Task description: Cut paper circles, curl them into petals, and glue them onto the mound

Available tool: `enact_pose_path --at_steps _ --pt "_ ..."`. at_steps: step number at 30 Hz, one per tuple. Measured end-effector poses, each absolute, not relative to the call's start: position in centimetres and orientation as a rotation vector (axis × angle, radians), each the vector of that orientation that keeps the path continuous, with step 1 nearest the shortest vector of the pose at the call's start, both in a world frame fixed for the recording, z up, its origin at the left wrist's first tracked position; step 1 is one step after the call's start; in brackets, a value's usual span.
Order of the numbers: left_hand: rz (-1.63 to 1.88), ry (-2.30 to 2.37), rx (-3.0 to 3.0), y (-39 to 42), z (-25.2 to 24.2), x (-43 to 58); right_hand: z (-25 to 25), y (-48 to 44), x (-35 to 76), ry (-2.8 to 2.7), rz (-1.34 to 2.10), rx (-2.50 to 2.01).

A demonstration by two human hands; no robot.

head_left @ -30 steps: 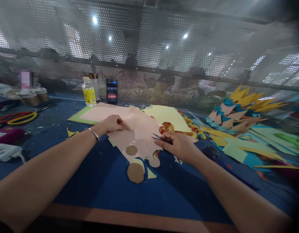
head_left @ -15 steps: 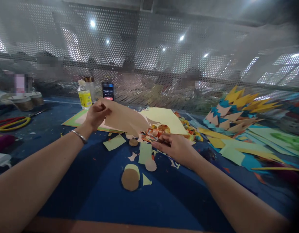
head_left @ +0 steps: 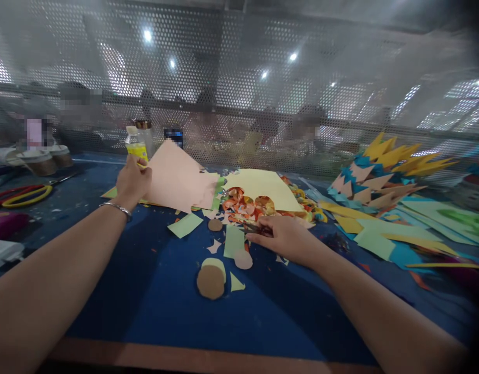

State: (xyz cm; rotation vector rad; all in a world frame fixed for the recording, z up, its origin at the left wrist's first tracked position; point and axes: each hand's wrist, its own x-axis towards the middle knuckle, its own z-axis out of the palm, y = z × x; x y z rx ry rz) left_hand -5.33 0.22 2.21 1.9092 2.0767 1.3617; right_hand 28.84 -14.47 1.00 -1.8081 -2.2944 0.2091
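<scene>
My left hand (head_left: 133,182) is closed on the left edge of a pale pink paper sheet (head_left: 177,179), tilted up over a stack of coloured paper. The sheet's right edge is cut unevenly. My right hand (head_left: 284,236) is closed around scissors (head_left: 252,227), whose handles are mostly hidden by my fingers; the blades point left, beside a heap of orange and red paper pieces (head_left: 239,203). In front lie a green paper strip (head_left: 234,240), a pink paper disc (head_left: 243,259) and a brown paper disc (head_left: 210,282) on a pale yellow one.
A yellow-labelled bottle (head_left: 136,148) and a phone (head_left: 174,136) stand at the back. Yellow-and-red-handled scissors (head_left: 27,197) lie left. On the right are a spiky folded-paper piece (head_left: 364,184) and coloured paper sheets (head_left: 379,239). A perforated metal screen (head_left: 239,88) stands behind the table.
My left hand has moved left and slightly down with the sheet, which has turned from its brown side to its pink side. My right hand has stayed nearly in place.
</scene>
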Motion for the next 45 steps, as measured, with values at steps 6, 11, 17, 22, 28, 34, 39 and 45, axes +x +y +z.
enact_pose_path --at_steps 6,11,17,22,28,34,39,45 --pt "1.332 2.189 2.069 -0.3 2.1 -4.4 1.0 -14.8 28.6 -2.328 0.141 -1.929" --pt "0.833 1.425 2.546 -3.9 3.0 1.0 0.9 -14.9 28.6 -2.34 0.057 -1.994" --pt "0.201 0.751 2.486 -10.3 4.4 4.9 0.3 -14.7 28.8 -2.332 -0.009 -1.997" --pt "-0.077 0.651 2.615 -12.5 4.5 5.3 0.3 -14.7 28.8 -2.353 -0.056 -1.977" --pt "-0.201 0.675 2.659 -12.9 4.1 5.8 0.4 -15.0 28.6 -2.325 -0.103 -2.006" --pt "-0.191 0.739 2.643 -11.9 4.8 4.4 0.6 -15.1 28.5 -2.323 -0.129 -2.078" --pt "-0.182 0.781 2.581 -11.8 4.9 4.3 1.1 -15.4 28.1 -2.322 -0.163 -2.176" --pt "-0.26 0.756 2.56 -12.3 4.9 5.0 1.4 -15.8 27.6 -2.322 -0.242 -2.218"
